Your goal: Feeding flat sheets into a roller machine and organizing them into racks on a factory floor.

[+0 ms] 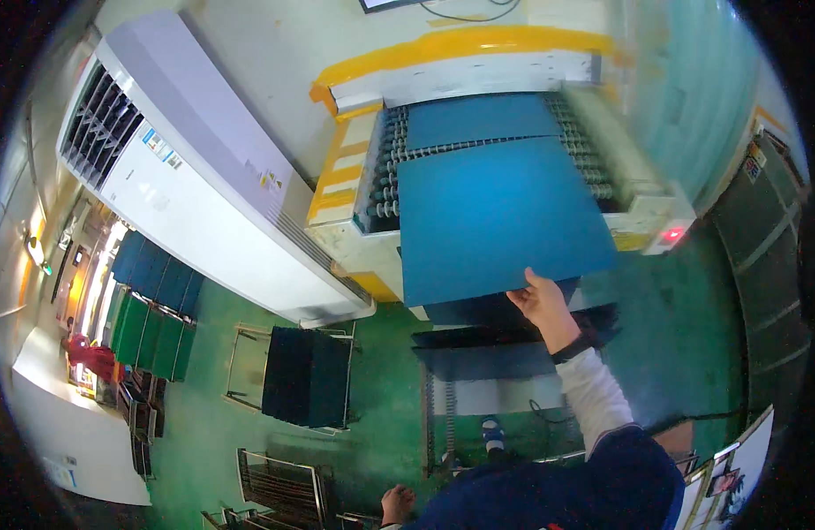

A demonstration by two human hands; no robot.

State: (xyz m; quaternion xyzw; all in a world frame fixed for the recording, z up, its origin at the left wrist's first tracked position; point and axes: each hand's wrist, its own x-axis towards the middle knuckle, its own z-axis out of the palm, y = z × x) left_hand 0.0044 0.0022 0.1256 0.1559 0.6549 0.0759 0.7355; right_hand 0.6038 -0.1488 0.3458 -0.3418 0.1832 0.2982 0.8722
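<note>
Panel position is the whole story here: the big blue sheet (496, 221) lies flat on the roller conveyor (385, 168) of the white and yellow machine (478, 66), straight ahead of the person and slightly up from the hands, with its near edge hanging off the machine's front toward the body. Right hand (540, 300) is up at that near edge, close to the sheet's right corner, thumb on top and fingers tucked under so it looks like a pinch grip on the edge, though the fingers underneath are hidden so I can't swear how tight it is. Left hand (396, 503) is way down at the bottom of the view beside the dark blue jacket, well apart from the sheet and touching nothing I can make out; whether it's curled or loose I honestly can't tell, it's too small. So the right hand is the near one by a lot. The sheet's long side seems to run away from the person, along the rollers, with a second blue sheet (478, 119) further back on the same conveyor. Below the near edge sits a rack of dark sheets (491, 349), and off to the left a trolley with more dark panels (306, 375) stands on the green floor (381, 327).
</note>
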